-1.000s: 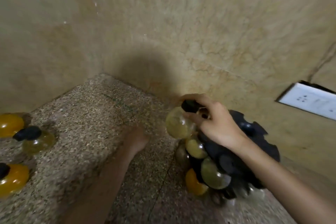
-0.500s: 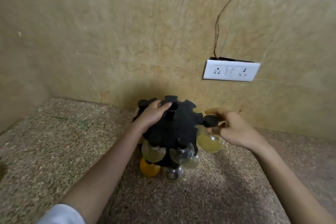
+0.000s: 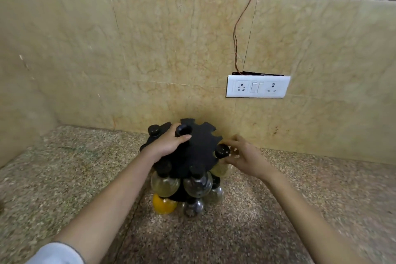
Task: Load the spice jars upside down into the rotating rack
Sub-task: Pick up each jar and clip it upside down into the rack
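We see the black rack (image 3: 197, 148) on the worktop (image 3: 75, 178), close to the wall (image 3: 150, 49). Our left hand (image 3: 167, 146) lies on top of it, fingers curled round its middle. Our right hand (image 3: 244, 159) pinches the black cap of 1 spice jar (image 3: 222, 152) at the rack's right edge. Other jars (image 3: 165, 184) hang below. The pinched jar's round body is mostly hidden.

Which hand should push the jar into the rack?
The right hand: it pinches the jar at a notch in the rack rim. The left hand holds the rack top, steadying it.
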